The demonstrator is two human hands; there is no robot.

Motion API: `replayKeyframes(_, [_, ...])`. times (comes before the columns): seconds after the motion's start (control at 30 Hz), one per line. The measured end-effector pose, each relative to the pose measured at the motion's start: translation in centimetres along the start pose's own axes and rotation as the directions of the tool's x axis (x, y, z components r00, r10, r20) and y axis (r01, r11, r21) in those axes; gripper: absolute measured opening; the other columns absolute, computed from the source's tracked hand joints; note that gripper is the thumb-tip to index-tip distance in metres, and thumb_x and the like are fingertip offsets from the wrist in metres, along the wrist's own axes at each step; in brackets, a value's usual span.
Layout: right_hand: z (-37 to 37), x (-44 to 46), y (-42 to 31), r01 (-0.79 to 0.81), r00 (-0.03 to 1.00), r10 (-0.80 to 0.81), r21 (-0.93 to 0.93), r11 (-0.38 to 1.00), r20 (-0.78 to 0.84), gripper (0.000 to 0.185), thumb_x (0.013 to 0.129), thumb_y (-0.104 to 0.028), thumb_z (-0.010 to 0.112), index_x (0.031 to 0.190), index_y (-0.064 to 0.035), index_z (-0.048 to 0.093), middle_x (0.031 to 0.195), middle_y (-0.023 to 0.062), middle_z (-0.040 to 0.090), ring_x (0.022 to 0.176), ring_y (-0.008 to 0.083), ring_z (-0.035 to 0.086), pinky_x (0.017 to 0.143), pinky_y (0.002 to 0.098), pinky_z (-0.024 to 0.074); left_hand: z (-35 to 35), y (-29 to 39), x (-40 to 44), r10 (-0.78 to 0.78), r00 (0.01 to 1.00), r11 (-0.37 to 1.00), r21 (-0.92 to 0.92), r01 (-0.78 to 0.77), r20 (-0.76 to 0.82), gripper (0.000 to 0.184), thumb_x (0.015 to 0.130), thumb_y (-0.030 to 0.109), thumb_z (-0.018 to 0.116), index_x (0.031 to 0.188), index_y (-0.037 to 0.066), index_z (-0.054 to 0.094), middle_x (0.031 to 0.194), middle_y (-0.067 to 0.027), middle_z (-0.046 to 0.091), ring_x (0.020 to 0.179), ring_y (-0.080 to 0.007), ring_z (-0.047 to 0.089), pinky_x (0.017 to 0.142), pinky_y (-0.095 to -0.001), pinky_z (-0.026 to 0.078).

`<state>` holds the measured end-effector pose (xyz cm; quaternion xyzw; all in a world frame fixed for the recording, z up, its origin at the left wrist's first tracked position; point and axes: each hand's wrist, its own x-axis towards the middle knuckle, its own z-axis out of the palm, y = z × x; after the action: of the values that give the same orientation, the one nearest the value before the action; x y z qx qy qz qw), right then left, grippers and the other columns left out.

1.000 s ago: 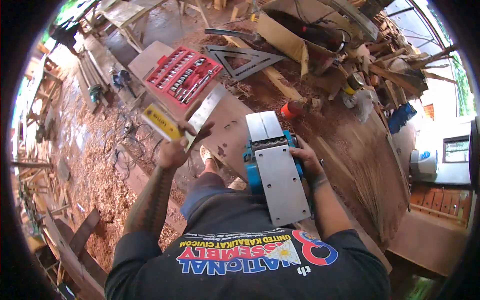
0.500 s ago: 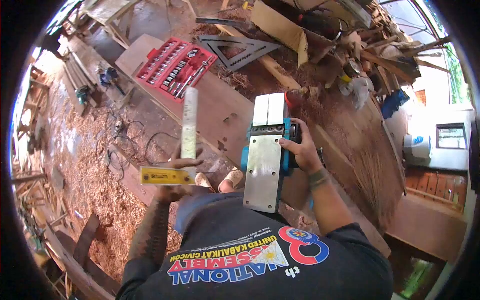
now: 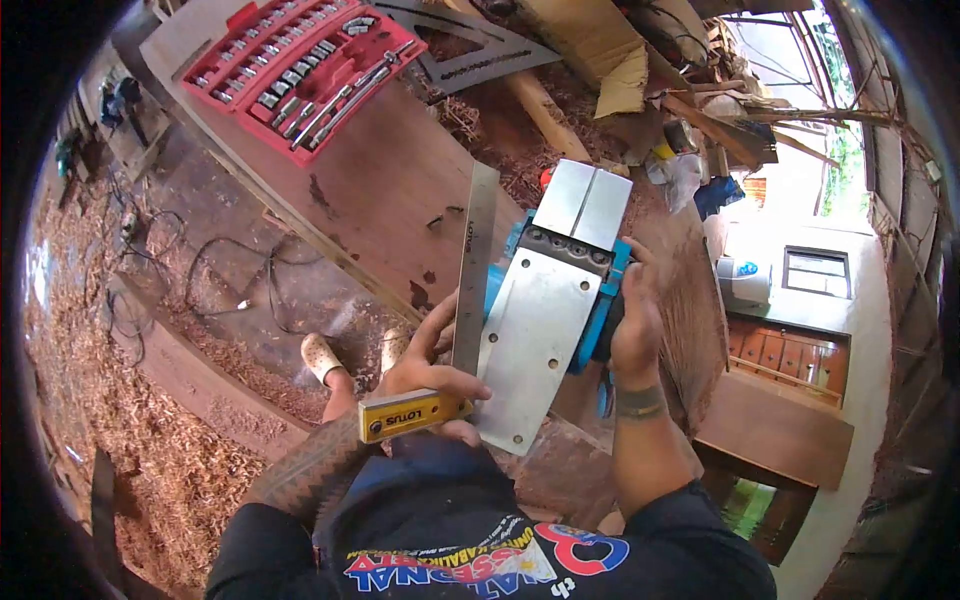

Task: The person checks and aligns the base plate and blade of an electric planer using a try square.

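Note:
My right hand (image 3: 637, 325) grips a teal electric planer (image 3: 532, 335) along its right side. The planer is turned over, its metal sole and the cutter slot facing up at me. My left hand (image 3: 435, 378) has its fingers around a try square (image 3: 400, 413) with a yellow LOTUS stock. The square's steel blade points away from me and lies close beside the sole's left edge; I cannot tell if it touches. The planer covers part of my right hand's fingers.
Beyond the hands is a wooden board (image 3: 385, 200) carrying a red socket set (image 3: 300, 75) and a metal speed square (image 3: 470, 50). Cables (image 3: 235, 265) and wood shavings (image 3: 210, 450) cover the floor at left. Scrap wood (image 3: 725, 130) is piled at the far right.
My left hand has brought the try square rightward, up beside the planer. The planer has tilted, its far end leaning right. The view has shifted closer to the board.

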<state>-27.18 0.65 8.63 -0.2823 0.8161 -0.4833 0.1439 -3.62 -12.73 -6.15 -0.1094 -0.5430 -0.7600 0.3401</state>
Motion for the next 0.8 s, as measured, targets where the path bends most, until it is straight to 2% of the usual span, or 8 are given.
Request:
replayKeyframes(0.03, [0.7, -0.1, -1.5, 0.058, 0.998, -0.064, -0.222, 0.973, -0.019, 0.040, 0.118, -0.028, 0.037, 0.145, -0.0033, 0.052, 0.131, 0.0116, 0.062, 0.115, 0.0181, 0.060, 0.107, 0.0323, 0.0441, -0.1, -0.1, 0.2, -0.004, 1.000, 0.999, -0.031, 0.004, -0.003, 0.048, 0.076, 0.045, 0.096, 0.113, 0.020, 0.080, 0.174, -0.0298, 0.002, 0.158, -0.0502, 0.027, 0.124, -0.0521, 0.030])
replayKeyframes(0.13, [0.3, 0.0, -1.6, 0.009, 0.999, -0.024, -0.307, 0.952, -0.046, 0.040, 0.116, -0.028, 0.040, 0.139, -0.0002, 0.058, 0.131, 0.0129, 0.062, 0.115, 0.0195, 0.060, 0.107, 0.0332, 0.0438, -0.4, -1.2, 0.6, 0.008, 1.000, 0.998, -0.062, -0.009, -0.006, 0.049, 0.077, 0.053, 0.093, 0.109, 0.018, 0.080, 0.173, -0.0343, -0.001, 0.159, -0.0520, 0.019, 0.126, -0.0526, 0.022])
replayKeyframes(0.27, [0.8, 0.0, -1.8, 0.042, 0.996, -0.063, -0.276, 0.960, -0.069, 0.037, 0.110, -0.018, 0.044, 0.135, 0.0039, 0.060, 0.132, 0.0139, 0.062, 0.115, 0.0202, 0.060, 0.107, 0.0344, 0.0438, -0.5, -1.1, 1.3, -0.054, 0.998, 0.999, -0.007, 0.053, -0.016, 0.050, 0.077, 0.059, 0.091, 0.101, 0.016, 0.079, 0.172, -0.0379, -0.004, 0.161, -0.0539, 0.011, 0.127, -0.0549, 0.015])
replayKeyframes(0.37, [0.6, -0.2, -1.3, 0.118, 0.989, -0.140, -0.287, 0.950, -0.055, 0.037, 0.109, -0.016, 0.045, 0.134, 0.0064, 0.059, 0.131, 0.0136, 0.062, 0.114, 0.0194, 0.060, 0.107, 0.0335, 0.0438, -0.9, -1.9, 1.9, 0.039, 0.999, 0.994, 0.104, -0.041, 0.028, 0.049, 0.079, 0.058, 0.090, 0.100, 0.015, 0.078, 0.171, -0.0393, -0.003, 0.160, -0.0566, 0.011, 0.127, -0.0571, 0.013])
replayKeyframes(0.47, [-0.4, 0.1, -0.5, 0.150, 0.987, -0.158, -0.347, 0.926, 0.005, 0.037, 0.108, -0.015, 0.045, 0.135, 0.0075, 0.059, 0.132, 0.0130, 0.062, 0.114, 0.0176, 0.059, 0.106, 0.0317, 0.0438, -1.1, -1.0, 2.9, 0.042, 0.997, 0.990, 0.133, -0.049, 0.057, 0.035, 0.079, 0.042, 0.093, 0.093, 0.014, 0.076, 0.171, -0.0407, -0.001, 0.158, -0.0620, 0.009, 0.127, -0.0528, 0.019])
replayKeyframes(0.57, [-0.2, 0.9, -2.5, -0.022, 1.000, 0.023, -0.247, 0.969, 0.001, 0.038, 0.106, -0.013, 0.045, 0.135, 0.0070, 0.059, 0.133, 0.0123, 0.062, 0.114, 0.0163, 0.059, 0.105, 0.0300, 0.0437, -0.7, -2.6, 3.8, 0.118, 0.993, 0.990, 0.081, -0.116, -0.016, 0.034, 0.081, 0.043, 0.092, 0.091, 0.015, 0.076, 0.171, -0.0406, -0.002, 0.158, -0.0615, 0.010, 0.126, -0.0520, 0.023])
replayKeyframes(0.67, [0.3, 0.8, -2.2, -0.080, 0.996, 0.069, -0.181, 0.980, -0.062, 0.038, 0.106, -0.013, 0.044, 0.136, 0.0065, 0.059, 0.130, 0.0112, 0.064, 0.113, 0.0152, 0.059, 0.105, 0.0284, 0.0435, -0.6, -2.3, 4.1, 0.030, 0.999, 0.994, 0.103, -0.028, -0.015, 0.037, 0.081, 0.047, 0.090, 0.090, 0.015, 0.075, 0.171, -0.0398, -0.003, 0.158, -0.0607, 0.011, 0.125, -0.0520, 0.026])
replayKeyframes(0.8, [0.7, 0.4, -2.1, -0.011, 0.998, 0.003, -0.115, 0.993, -0.066, 0.044, 0.101, -0.016, 0.046, 0.135, 0.0073, 0.059, 0.129, 0.0136, 0.064, 0.114, 0.0176, 0.060, 0.106, 0.0301, 0.0432, -0.1, -2.9, 4.4, 0.023, 1.000, 0.999, 0.035, -0.023, -0.014, 0.039, 0.082, 0.050, 0.089, 0.089, 0.015, 0.075, 0.172, -0.0391, -0.004, 0.158, -0.0599, 0.009, 0.125, -0.0528, 0.026])
